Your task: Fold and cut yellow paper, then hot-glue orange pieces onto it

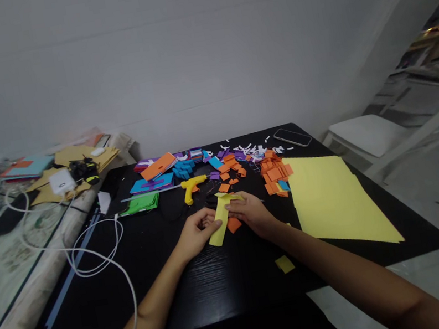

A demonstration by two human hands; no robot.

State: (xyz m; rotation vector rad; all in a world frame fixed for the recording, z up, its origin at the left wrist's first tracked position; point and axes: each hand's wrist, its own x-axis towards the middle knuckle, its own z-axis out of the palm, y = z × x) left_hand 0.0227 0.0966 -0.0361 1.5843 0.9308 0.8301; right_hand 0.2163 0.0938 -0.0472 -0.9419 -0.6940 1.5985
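I hold a strip of yellow paper (219,233) between both hands, just above the near middle of the black table (198,291). My left hand (197,234) is partly curled, its thumb pressed on the strip's left edge; my right hand (252,214) is closed round the upper right part, thumb against fingers. An orange piece (234,224) shows just beneath my right fingers. Beyond, a yellow glue gun (190,188) lies to the far left of the strip. On the right are large yellow sheets (330,196), with orange paper pieces (273,169) beside their far left corner.
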